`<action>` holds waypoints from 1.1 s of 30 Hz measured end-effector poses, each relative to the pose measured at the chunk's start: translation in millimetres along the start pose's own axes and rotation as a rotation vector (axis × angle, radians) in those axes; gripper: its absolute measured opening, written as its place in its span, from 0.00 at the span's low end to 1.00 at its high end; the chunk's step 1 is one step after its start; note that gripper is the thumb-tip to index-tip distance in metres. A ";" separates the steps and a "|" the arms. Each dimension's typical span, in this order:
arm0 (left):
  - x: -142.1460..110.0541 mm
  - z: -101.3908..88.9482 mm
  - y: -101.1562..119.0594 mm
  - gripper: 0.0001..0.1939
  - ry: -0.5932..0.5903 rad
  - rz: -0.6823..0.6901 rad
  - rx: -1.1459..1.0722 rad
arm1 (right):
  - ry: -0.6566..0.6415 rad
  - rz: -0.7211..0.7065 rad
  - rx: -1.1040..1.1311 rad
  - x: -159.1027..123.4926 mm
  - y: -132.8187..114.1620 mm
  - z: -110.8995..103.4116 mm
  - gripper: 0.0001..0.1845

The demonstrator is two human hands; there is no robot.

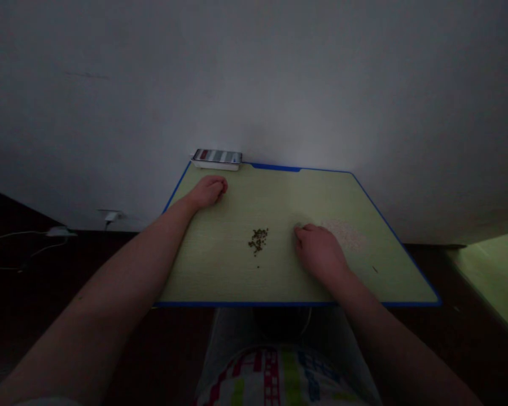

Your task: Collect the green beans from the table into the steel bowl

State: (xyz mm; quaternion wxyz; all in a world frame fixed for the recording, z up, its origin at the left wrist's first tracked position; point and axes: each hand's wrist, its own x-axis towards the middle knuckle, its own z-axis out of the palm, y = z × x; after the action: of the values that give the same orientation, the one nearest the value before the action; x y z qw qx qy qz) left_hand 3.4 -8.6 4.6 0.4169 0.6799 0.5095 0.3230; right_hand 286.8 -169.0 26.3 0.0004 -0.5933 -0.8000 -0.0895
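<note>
On a pale yellow-green tabletop with a blue edge [237, 282], my left hand [209, 190] rests toward the back left with its fingers curled in. The inside of that fist is hidden. Right of the middle, my right hand [322, 251] has its thumb and fingers pinched together close to the surface; anything between the fingertips is too small to make out. A small scattered heap of dark brown grains [259, 239] lies to the left of my right hand. Beyond its knuckles, to the right, spreads a thin patch of pale grains [347, 234], partly covered by the hand.
At the back left corner stands a white box with a striped dark lid [217, 159], near my left hand. A small dark sliver [375, 269] lies at the front right. The table's far edge meets a grey wall [279, 84]. A plug with cables [111, 216] is at left.
</note>
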 end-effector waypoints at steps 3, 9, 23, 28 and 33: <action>0.1 -0.2 -0.2 0.05 0.010 0.008 0.014 | -0.015 0.056 -0.045 -1.0 21.9 1.4 0.13; -1.7 -0.7 4.2 0.05 0.007 0.007 0.049 | 0.139 0.038 -0.014 -5.3 30.9 -2.9 0.19; -2.8 0.7 6.6 0.05 0.015 0.000 0.044 | 0.161 -0.410 0.372 -45.8 -24.1 -5.9 0.17; -1.9 1.1 4.1 0.05 0.017 -0.006 0.010 | 0.197 -0.457 0.395 -38.8 -29.1 -3.5 0.17; -1.9 0.5 2.5 0.05 0.006 -0.004 0.020 | 0.177 -0.507 0.390 -33.6 -34.9 -7.1 0.16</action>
State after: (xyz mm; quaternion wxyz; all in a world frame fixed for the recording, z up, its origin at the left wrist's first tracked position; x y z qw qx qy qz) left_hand 4.4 -10.9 6.6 0.4090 0.6821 0.5154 0.3191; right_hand 262.9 -211.7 24.7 0.1613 -0.3542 -0.9210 0.0170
